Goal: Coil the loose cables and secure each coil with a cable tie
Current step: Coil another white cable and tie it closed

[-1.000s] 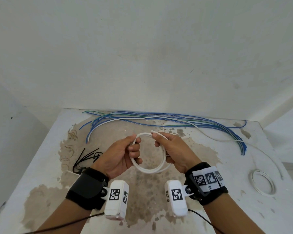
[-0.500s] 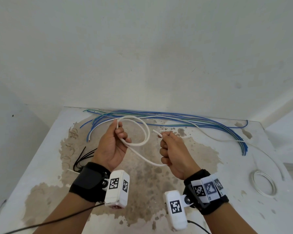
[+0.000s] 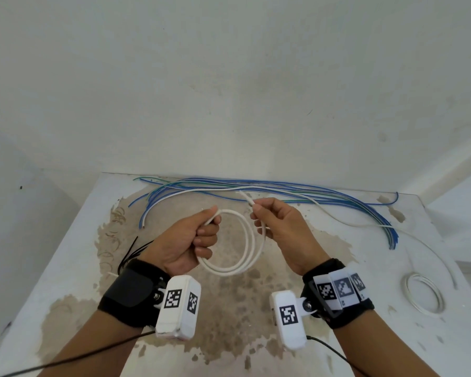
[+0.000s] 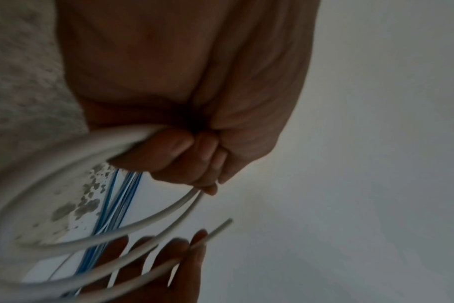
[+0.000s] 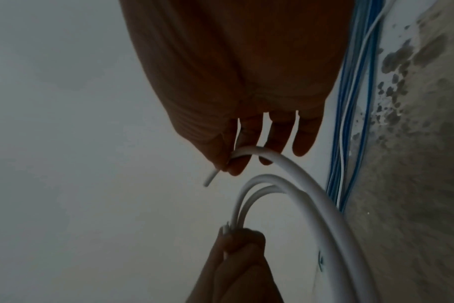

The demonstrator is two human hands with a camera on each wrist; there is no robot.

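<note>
A white cable [image 3: 249, 240] hangs as a coil of a few loops between both hands above the table [image 3: 74, 257]. My left hand [image 3: 191, 235] grips the coil's left side in a closed fist [image 4: 189, 160]; the white cable [image 4: 65, 155] runs out below the fist. My right hand [image 3: 275, 221] pinches the cable's free end [image 3: 246, 198] between thumb and forefinger, its other fingers behind the loops. In the right wrist view the pinched end [image 5: 210, 180] sticks out past the fingertips [image 5: 236, 166] and the loops [image 5: 298, 184] curve down to the left hand [image 5: 236, 256].
A bundle of blue, green and white loose cables [image 3: 283, 189] lies along the table's far edge and bends down at the right. A white coil [image 3: 423, 295] lies flat at the right. Black cable ties [image 3: 132, 253] lie at the left, partly behind my left wrist.
The hands came back together and lower. The open loop held up by the left hand half a second ago has closed into a fuller coil, with the right hand bringing the free end round.
</note>
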